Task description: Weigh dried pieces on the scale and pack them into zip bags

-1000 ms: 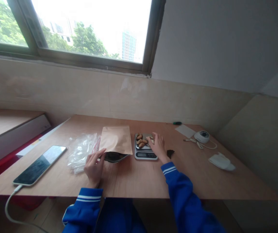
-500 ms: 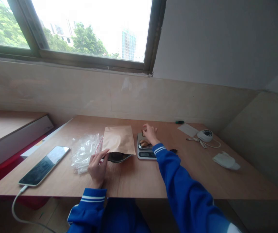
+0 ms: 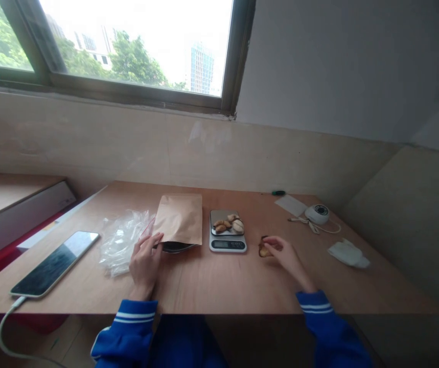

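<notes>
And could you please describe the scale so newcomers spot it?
Below the window stands a wooden table. On it, between the paper bag and right hand, sits the scale. Unlike its neighbours, it has a dark display and lumps on top.

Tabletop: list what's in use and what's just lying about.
In use: brown paper bag, held by the left hand; scale bearing brown and pale pieces; brown piece held by the right hand.
Apparently just lying about: phone, clear plastic, green item, white sheet, round white device, crumpled white item.
</notes>
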Tool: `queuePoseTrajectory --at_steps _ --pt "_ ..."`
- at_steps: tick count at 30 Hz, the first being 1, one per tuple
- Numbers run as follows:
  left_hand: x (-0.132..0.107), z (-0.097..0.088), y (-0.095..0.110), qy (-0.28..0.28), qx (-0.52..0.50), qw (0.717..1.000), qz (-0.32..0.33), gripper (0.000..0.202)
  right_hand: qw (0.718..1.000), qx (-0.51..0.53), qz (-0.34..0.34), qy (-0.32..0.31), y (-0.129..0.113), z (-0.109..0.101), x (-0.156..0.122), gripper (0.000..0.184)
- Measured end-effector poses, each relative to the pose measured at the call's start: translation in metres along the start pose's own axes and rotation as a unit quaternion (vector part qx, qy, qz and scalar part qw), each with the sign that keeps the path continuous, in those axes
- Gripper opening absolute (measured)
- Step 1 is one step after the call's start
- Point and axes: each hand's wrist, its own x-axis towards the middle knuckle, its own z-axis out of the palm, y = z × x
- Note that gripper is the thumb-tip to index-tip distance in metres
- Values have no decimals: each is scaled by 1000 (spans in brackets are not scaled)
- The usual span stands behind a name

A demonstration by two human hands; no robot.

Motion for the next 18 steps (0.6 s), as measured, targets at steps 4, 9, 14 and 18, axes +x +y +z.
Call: queuePoseTrajectory --at_steps 4,9,14,18 --pt "-3 -5 5 -18 -32 995 93 44 998 29 44 27 16 -2 -18 32" --pt "1 -9 3 108 -3 994 -17 41 998 22 48 39 29 0 -15 33" --pt "3 -3 -10 51 116 979 -163 34 981 -138 -29 131 30 1 -12 35" --pt "3 -3 -15 88 114 974 -177 31 963 -185 -91 172 0 7 -19 32"
